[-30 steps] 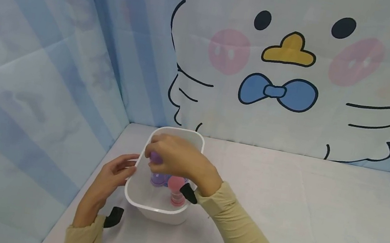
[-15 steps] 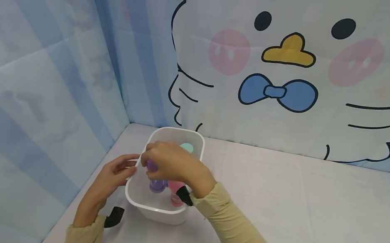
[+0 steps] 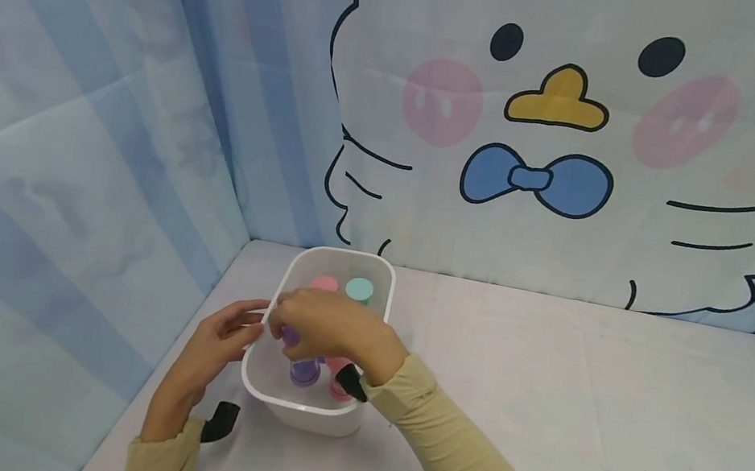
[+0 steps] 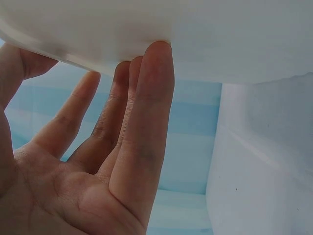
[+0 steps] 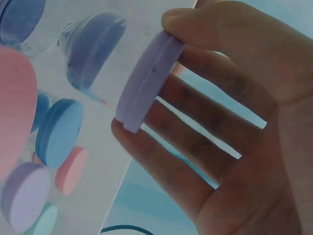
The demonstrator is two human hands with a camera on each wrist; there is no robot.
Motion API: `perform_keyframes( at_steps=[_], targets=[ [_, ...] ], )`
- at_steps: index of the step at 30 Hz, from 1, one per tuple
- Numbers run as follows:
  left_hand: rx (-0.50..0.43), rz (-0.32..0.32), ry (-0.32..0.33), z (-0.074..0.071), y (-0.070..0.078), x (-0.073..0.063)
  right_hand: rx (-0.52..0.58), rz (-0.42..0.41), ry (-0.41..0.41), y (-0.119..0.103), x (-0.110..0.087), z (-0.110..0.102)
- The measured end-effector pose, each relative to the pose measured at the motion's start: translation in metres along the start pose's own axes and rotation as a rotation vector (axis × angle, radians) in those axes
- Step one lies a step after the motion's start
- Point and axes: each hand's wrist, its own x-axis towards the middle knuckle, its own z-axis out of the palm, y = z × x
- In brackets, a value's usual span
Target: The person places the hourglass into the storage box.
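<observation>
My right hand (image 3: pixel 334 328) reaches into a white plastic bin (image 3: pixel 294 404) and pinches the purple cap (image 5: pixel 151 81) of a sand timer (image 3: pixel 304 373) with thumb and fingertips. Its clear bulb narrows to a waist, with purple sand inside, as the right wrist view shows. My left hand (image 3: pixel 223 339) is at the bin's left side, its fairly straight fingers (image 4: pixel 151 98) touching the outer wall. Close to the held timer stands a pink sand timer (image 3: pixel 340 389), partly hidden by my right wrist.
More capped timers are in the bin: teal (image 3: pixel 359 290) and pink (image 3: pixel 324 283) at the back, blue (image 5: pixel 61 132) and another purple (image 5: pixel 27 196) in the right wrist view. A white-covered table (image 3: pixel 542 407) extends right; a printed curtain (image 3: pixel 424 218) hangs behind.
My right hand has moved toward me and slightly left inside the bin with the purple sand timer. The teal and pink caps at the back have come into view. My left hand stays put.
</observation>
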Motion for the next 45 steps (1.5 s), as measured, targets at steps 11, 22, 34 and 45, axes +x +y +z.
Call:
perform_keyframes(
  at_steps=[11,22,34,45],
  targets=[
    [-0.008,0.006,0.003,0.0,0.0,-0.003,0.005,0.022,-0.058,-0.001,0.004,0.006],
    [-0.018,0.01,-0.002,0.001,0.0,-0.002,0.015,0.05,-0.121,0.002,0.009,0.012],
    [-0.013,0.011,-0.004,0.002,0.0,0.0,0.002,0.073,-0.146,0.006,0.014,0.019],
    [-0.024,0.016,-0.007,0.0,-0.003,0.002,0.031,0.06,-0.135,0.005,0.017,0.018]
  ],
)
